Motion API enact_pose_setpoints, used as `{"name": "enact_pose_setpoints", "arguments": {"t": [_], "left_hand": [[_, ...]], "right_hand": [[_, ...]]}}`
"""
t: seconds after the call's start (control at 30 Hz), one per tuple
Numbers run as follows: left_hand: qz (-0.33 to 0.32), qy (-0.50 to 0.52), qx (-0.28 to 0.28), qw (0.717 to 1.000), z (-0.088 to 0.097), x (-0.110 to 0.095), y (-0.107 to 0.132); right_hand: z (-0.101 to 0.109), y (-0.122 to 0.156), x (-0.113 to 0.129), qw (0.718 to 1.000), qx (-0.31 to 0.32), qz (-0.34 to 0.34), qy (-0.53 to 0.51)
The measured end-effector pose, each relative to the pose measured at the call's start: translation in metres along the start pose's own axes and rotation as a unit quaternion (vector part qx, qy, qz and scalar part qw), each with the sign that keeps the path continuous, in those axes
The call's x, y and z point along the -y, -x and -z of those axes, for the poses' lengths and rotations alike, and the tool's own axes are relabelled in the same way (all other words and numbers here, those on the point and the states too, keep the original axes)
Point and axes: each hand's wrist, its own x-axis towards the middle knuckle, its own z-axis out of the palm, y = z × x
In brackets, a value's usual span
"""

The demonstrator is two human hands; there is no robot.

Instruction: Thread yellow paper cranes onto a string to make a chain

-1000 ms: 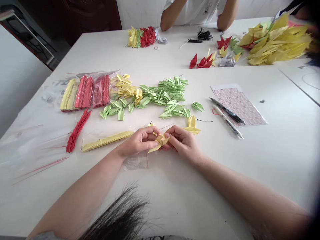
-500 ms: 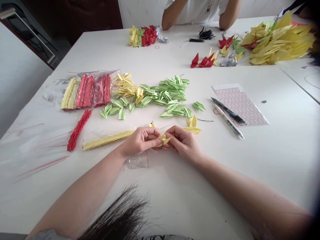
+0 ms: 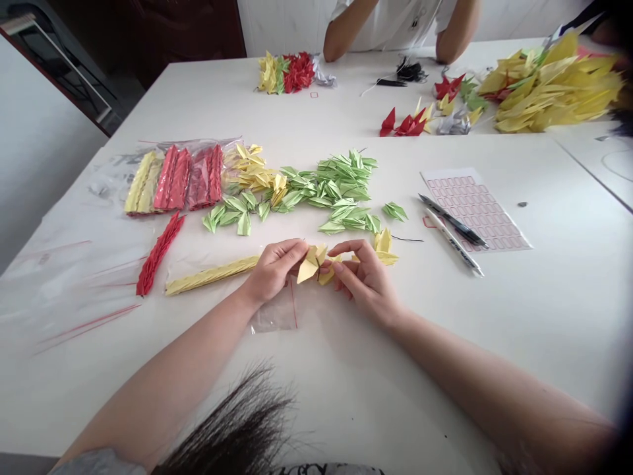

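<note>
Head view: our left fingers (image 3: 291, 254) and right fingers (image 3: 349, 264) grip a yellow origami crane (image 3: 310, 267) between them, above the white table (image 3: 544, 330). Squeezing too hard could crush its folds; a slack pinch could drop it towards the bagged yellow crane stack (image 3: 212, 276).

1. We looked across a white table surface (image 3: 544, 316), its long seam (image 3: 588, 173) running toward the right.
2. Beyond it stood a white panelled wall (image 3: 281, 26) and a dark wooden door (image 3: 195, 39).
3. On our left we saw a plain white panel (image 3: 42, 198) with a dark reddish top edge.
4. Above that edge leaned a dark metal frame (image 3: 59, 72).
5. A shadowy floor (image 3: 126, 99) showed near the table, and soft, even light filled the room.
</note>
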Motion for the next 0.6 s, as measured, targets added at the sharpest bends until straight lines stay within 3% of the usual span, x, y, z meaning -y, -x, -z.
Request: {"name": "enact_pose_setpoints", "arguments": {"t": [0.27, 0.47, 0.6], "left_hand": [[-0.046, 0.041, 0.015, 0.998, 0.0042, 0.0050, -0.0028], [-0.073, -0.026, 0.018, 0.997, 0.0020, 0.0044, -0.0036], [-0.108, -0.055, 0.037, 0.992, 0.0002, 0.0056, -0.0035]], "right_hand": [[0.0008, -0.0020, -0.0022, 0.999, 0.042, -0.027, -0.019], [-0.0019, -0.0021, -0.0011, 0.999, 0.018, -0.014, 0.025], [-0.0025, 0.0001, -0.0009, 0.998, 0.036, -0.020, 0.056]]}}
